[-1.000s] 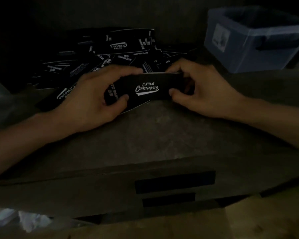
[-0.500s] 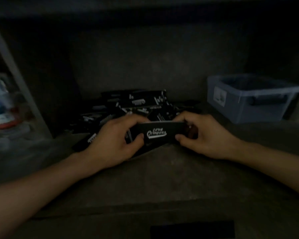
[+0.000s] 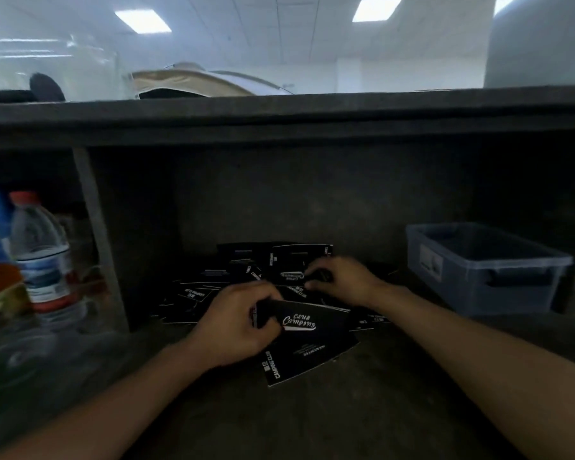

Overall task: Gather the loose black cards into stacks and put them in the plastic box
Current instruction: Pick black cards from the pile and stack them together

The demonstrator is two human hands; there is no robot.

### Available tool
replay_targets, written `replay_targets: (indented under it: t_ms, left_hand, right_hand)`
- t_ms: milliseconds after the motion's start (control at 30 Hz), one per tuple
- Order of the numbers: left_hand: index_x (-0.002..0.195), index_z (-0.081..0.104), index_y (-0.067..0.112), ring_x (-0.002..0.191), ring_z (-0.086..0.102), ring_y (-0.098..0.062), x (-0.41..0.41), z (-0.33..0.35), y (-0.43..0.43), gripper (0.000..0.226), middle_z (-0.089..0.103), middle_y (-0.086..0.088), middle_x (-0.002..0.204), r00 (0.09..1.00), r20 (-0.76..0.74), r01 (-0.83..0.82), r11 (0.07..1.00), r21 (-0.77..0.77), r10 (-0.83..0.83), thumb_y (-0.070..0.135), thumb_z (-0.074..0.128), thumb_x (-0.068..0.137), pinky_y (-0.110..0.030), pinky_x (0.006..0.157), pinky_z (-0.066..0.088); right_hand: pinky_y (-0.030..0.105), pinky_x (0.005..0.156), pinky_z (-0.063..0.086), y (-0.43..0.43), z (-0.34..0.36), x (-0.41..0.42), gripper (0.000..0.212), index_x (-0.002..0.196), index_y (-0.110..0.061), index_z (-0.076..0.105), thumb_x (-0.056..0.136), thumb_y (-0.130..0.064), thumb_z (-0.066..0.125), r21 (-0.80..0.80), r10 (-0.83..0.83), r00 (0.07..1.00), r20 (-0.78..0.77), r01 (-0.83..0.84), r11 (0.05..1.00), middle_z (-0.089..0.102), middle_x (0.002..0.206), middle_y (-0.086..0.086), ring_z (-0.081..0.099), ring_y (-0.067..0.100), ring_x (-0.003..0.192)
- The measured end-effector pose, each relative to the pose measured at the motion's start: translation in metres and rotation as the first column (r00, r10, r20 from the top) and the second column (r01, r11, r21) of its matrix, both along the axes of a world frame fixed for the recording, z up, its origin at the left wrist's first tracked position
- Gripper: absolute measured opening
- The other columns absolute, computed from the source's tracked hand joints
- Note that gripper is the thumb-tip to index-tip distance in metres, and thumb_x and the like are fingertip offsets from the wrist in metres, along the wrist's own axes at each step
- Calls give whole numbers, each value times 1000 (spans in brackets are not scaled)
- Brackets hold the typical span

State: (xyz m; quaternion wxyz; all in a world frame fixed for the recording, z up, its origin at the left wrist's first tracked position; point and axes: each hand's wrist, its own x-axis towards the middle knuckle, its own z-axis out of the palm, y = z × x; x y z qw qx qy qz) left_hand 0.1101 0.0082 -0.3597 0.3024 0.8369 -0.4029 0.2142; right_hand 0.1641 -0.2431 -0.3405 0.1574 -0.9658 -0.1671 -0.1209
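A heap of loose black cards [image 3: 233, 283] with white lettering lies at the back of a dark shelf. My left hand [image 3: 236, 323] grips a stack of black cards [image 3: 302, 322] by its left end, the "Club Camping" logo facing me. Under the stack one more black card [image 3: 299, 363] lies flat on the shelf. My right hand [image 3: 341, 278] has reached further back into the heap and pinches another black card [image 3: 292, 275] there. The translucent blue plastic box [image 3: 485, 267] stands at the right of the shelf, apart from both hands.
A vertical divider [image 3: 97, 234] bounds the compartment on the left; beyond it stand a water bottle [image 3: 42, 257] and other blurred items. A shelf board [image 3: 279, 117] hangs overhead. The dark shelf floor [image 3: 312, 419] stretches toward me.
My right hand has let go of the stack and moved back into the heap onto another card. My left hand now holds the stack alone. The camera has tilted upward.
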Motion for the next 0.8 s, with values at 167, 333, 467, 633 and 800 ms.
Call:
replay_targets:
  t_ms: [167, 333, 467, 633, 800]
  left_hand:
    - [94, 67, 30, 87, 68, -8, -5, 0, 8, 19, 66, 15, 93, 994, -64, 90, 996, 21, -89, 17, 70, 80, -15, 74, 51]
    - [102, 66, 29, 91, 70, -7, -9, -1, 7, 27, 72, 14, 96, 984, -152, 102, 995, 15, -98, 10, 71, 83, -21, 77, 56]
    - [99, 67, 26, 92, 71, -10, -10, 4, 6, 25, 73, 10, 95, 973, -197, 111, 993, -39, -116, 5, 67, 85, -24, 78, 57]
    - [96, 66, 24, 87, 71, -11, -12, 3, 3, 21, 72, 10, 92, 975, -199, 100, 995, -24, -103, 10, 72, 83, -28, 74, 57]
    - [93, 65, 24, 91, 69, -13, -11, 1, 3, 20, 70, 8, 94, 974, -203, 86, 994, -73, -99, 10, 76, 82, -35, 78, 57]
  right_hand:
    - [24, 66, 42, -21, 4, -23, 47, 95, -29, 66, 61, -53, 87, 124, -133, 989, 57, 125, 984, 61, 82, -16, 60, 7, 78]
    - [22, 62, 51, -37, 15, -37, 23, 96, -21, 66, 80, -16, 81, 513, -57, 975, -215, 163, 843, 73, 89, 0, 68, 14, 73]
    - [34, 68, 62, -36, 27, -40, 57, 120, -18, 54, 74, 8, 76, 791, -9, 975, -222, 186, 583, 74, 95, 6, 74, 15, 79]
    - [33, 62, 60, -28, 28, -39, 101, 138, -48, 39, 71, 21, 69, 899, 148, 982, -120, 45, 435, 69, 110, 5, 74, 15, 86]
    - [36, 88, 57, -17, 24, -40, 57, 119, -26, 63, 72, 0, 82, 900, 109, 994, -31, -19, 435, 73, 112, -1, 72, 17, 98]
